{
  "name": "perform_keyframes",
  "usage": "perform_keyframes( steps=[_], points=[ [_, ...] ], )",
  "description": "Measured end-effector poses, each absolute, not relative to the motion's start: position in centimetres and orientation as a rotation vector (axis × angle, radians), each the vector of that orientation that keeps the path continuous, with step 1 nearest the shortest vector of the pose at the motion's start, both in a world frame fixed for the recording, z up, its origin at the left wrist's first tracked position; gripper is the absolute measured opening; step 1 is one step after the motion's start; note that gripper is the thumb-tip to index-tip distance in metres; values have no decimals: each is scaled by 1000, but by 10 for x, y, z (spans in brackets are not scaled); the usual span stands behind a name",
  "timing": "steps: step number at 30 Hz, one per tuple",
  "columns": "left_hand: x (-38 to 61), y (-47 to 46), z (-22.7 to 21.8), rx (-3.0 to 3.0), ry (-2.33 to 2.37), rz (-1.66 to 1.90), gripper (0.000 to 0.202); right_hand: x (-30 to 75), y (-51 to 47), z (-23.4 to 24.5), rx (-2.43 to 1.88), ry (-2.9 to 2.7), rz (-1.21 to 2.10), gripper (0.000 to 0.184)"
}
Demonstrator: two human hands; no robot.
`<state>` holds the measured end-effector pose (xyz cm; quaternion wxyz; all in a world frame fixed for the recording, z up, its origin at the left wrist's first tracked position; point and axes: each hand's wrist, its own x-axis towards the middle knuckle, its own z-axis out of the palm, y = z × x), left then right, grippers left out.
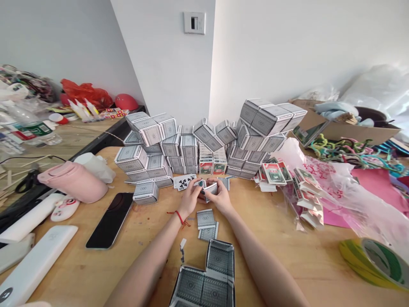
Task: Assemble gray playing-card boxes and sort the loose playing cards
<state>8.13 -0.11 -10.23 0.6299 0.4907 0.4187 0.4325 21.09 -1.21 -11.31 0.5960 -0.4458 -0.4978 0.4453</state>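
My left hand point(191, 196) and my right hand point(221, 197) meet over the wooden table, fingers closed around a small playing card box point(210, 191) made of folded cards. Just below them lie two loose playing cards point(206, 218), patterned backs up. Several face-up cards point(184, 182) rest left of my left hand, one showing black clubs. Between my forearms, near the front edge, stands a larger L-shaped block of cards point(204, 283). Behind my hands rises a wide stack of card blocks point(188, 147), with two card packs point(206, 167) under its middle.
A phone point(110, 221), pink pouch point(75, 181) and white power bank point(38, 264) lie left. To the right are green card packs point(275, 173), opened card boxes point(308, 198), a plastic bag point(338, 192) and yellow tape point(354, 262). A separate card cube point(145, 192) sits left of the hands.
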Motion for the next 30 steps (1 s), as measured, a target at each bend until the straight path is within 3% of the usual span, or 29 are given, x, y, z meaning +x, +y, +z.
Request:
perform_keyframes(
  steps=[8, 17, 21, 30],
  points=[
    [67, 9, -99, 902, 750, 761, 42, 214, -14, -110, -1005, -1262, 946, 53],
    [64, 14, -102, 888, 644, 846, 34, 212, -6, -126, -1179, -1200, 868, 58],
    [64, 15, -104, 975, 693, 921, 40, 214, -3, -127, -1185, -1128, 1002, 59],
    [71, 6, -106, 1311, 730, 1004, 63, 223, -5, -114, -931, -1003, 1350, 41]
  ],
)
